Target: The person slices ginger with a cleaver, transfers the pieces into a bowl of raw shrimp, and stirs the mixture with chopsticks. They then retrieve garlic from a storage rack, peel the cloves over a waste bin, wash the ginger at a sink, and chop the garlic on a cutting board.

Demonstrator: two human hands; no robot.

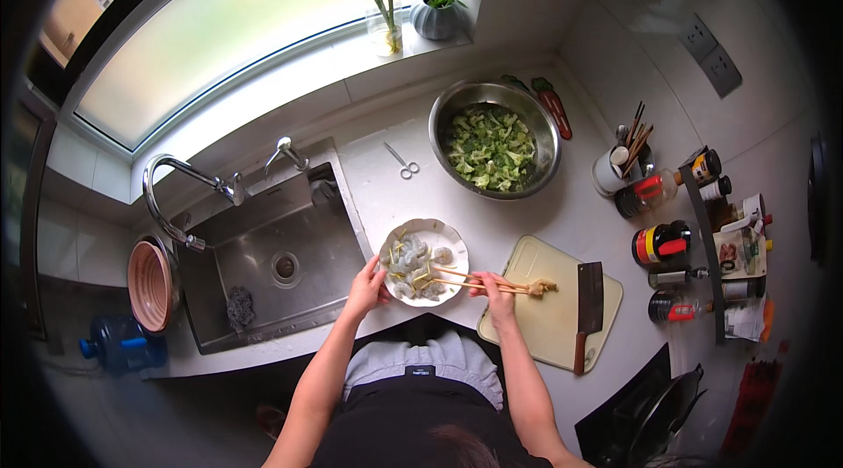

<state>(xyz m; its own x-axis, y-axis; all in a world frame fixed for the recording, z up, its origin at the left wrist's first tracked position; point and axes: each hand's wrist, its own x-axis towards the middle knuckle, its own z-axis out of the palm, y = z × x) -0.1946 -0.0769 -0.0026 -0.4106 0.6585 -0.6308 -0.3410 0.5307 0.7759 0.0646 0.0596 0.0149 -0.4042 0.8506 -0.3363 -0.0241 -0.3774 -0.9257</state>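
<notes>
A white scalloped plate [459, 237] stands on the counter near its front edge. Raw peeled shrimp [409, 251] lie on it, mixed with thin yellowish strips that look like ginger. My left hand [366, 288] grips the plate's left rim. In my right hand [495, 295] is a pair of wooden chopsticks [461, 278], their tips among the shrimp. Beyond that hand, a piece of ginger root [543, 287] lies on a cream cutting board [537, 330]. A cleaver [589, 300] with a wooden handle rests across the board's right side.
A steel bowl [438, 139] of chopped green vegetables stands behind the plate. Small scissors [403, 162] lie between it and the steel sink [257, 277]. Sauce bottles [660, 244] line the right side, beside a utensil holder [609, 171]. Pink baskets [150, 287] sit left of the sink.
</notes>
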